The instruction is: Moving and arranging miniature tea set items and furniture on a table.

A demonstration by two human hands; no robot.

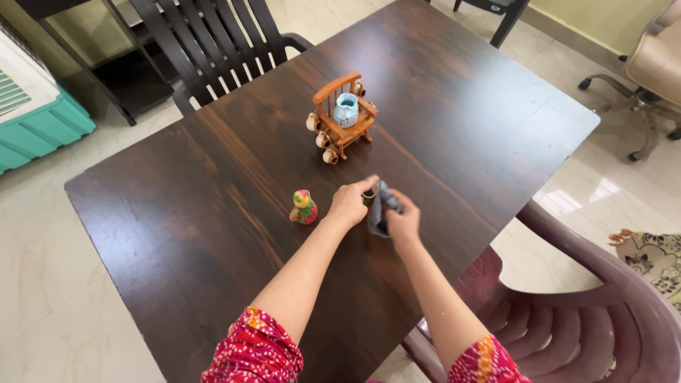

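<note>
My left hand (pixel 350 202) is closed around a small dark object (pixel 368 196) on the dark wooden table (pixel 213 234). Against that object my right hand (pixel 402 220) presses a grey cloth (pixel 378 213), which it grips. A small painted bird-like figurine (pixel 304 207) in red, green and yellow stands just left of my left hand. Farther back sits a miniature wooden chair (pixel 342 117) with a pale blue little jug (pixel 346 109) on its seat and tiny cups hanging from its sides.
A dark slatted chair (pixel 213 42) stands at the table's far side. A maroon plastic chair (pixel 567 305) is at the near right. A teal-and-white appliance (pixel 32 113) sits at the left, an office chair (pixel 652 71) at the far right.
</note>
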